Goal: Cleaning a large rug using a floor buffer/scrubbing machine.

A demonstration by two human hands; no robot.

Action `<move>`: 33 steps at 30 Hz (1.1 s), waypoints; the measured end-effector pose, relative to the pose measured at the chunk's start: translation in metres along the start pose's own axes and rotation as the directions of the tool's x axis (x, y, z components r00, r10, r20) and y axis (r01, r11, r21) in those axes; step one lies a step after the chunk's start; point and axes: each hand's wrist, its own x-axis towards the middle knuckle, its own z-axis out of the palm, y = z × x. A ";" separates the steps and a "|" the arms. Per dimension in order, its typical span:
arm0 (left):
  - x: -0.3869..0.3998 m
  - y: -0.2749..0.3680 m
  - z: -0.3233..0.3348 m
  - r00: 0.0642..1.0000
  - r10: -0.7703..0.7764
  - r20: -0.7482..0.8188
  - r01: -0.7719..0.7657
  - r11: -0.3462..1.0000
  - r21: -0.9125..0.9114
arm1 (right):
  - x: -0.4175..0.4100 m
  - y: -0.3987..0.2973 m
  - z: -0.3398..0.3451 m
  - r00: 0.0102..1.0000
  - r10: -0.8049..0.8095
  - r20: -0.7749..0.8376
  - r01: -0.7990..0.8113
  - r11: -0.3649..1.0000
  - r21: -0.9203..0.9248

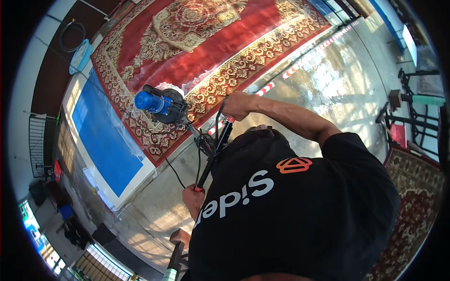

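Observation:
A rotary floor scrubber with a blue motor point(153, 102) and a round black head point(174, 107) rests on a wet red patterned carpet point(211, 70). Its black handlebar point(207, 172) reaches back towards my body. My right hand point(237, 106) is closed around the bar's right end, by a pinkish-red grip collar point(230, 119). At the bar's other end my left hand point(193, 200) is wrapped around the grip, partly hidden by my shirt. A black power cable point(205, 142) is coiled about the shaft. Whitish foam point(170, 86) lies beside the scrubber head.
Left of the carpet is a blue panel with a white border point(105, 137). Red-and-white tape point(293, 72) runs along the platform edge, beside wet concrete floor point(337, 87). A light-blue basin point(81, 56) leans far left. Another carpet point(404, 210) and a dark frame point(411, 119) are on the right.

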 end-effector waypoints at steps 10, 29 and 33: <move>0.036 0.118 0.023 0.958 0.282 0.057 -0.285 0.957 0.056 | -0.118 0.101 0.014 0.992 0.124 -0.035 -0.122 0.991 0.046; 0.101 0.319 0.055 0.791 0.525 0.315 -0.610 0.718 0.334 | -0.304 0.188 0.087 0.836 0.511 -0.203 -0.440 0.843 0.309; 0.104 0.381 0.051 0.767 0.517 0.381 -0.633 0.707 0.314 | -0.347 0.206 0.093 0.797 0.564 -0.217 -0.488 0.813 0.318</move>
